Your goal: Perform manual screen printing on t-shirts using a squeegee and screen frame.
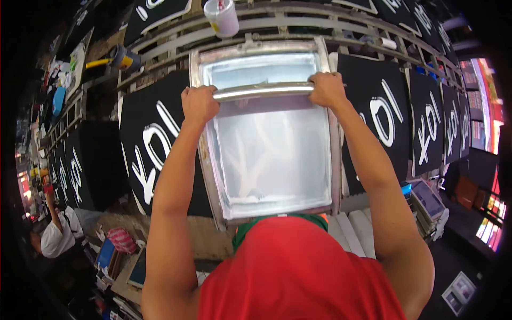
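Over the long printing table (160, 53), both hands are clamped on one tool: the left hand (199, 104) wraps the near-left end of the squeegee (264, 91), the right hand (326, 89) closes over its right end, fingers curled tight around it. The squeegee is a long, smooth, silvery bar lying straight across the upper part of the screen frame (205, 160). That frame is a worn metal rectangle, smeared pale, with taut milky mesh (272, 154) inside, glossy and wet-looking with white ink. Left of the frame lies a black fabric panel (152, 144), matte, carrying bold white brush-like marks; right of it a second black panel (376, 114) shows the same white marks, with more like it running away along the table. At the top edge stands a white plastic tub (222, 17), tilted, with a coloured label. Far left, a yellow-handled tool (114, 58) rests on the rails.
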